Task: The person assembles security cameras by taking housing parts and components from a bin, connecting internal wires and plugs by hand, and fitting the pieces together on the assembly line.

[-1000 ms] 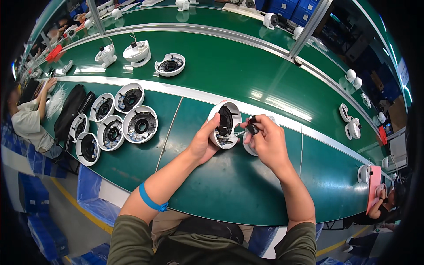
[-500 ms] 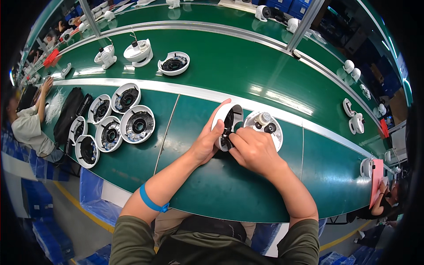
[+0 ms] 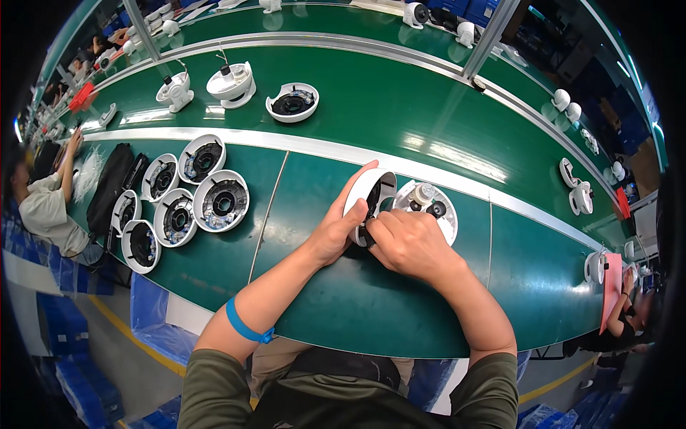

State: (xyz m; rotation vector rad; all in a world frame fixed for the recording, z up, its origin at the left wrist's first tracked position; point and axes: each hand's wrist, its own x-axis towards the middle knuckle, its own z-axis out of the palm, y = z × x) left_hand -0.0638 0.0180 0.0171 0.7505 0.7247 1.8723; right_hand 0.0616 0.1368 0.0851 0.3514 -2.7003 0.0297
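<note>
My left hand grips a round white plastic housing tipped on its side, its black inner part turned to the right. Bent fingers of my right hand pinch at the lower inside edge of that housing; whatever is between the fingertips is hidden. Just behind my right hand, a second white round shell lies on the green bench, with a pale cylinder and dark round parts in it. My right hand partly covers this shell.
Several white housings with black centres stand grouped at the left, beside a black bag. Beyond a metal rail, a green conveyor carries white assemblies. One person sits far left, another far right.
Assemblies on the near conveyor have shifted right, and those on the far belt left. My right fingers have curled in tighter against the housing, which stays in my left hand.
</note>
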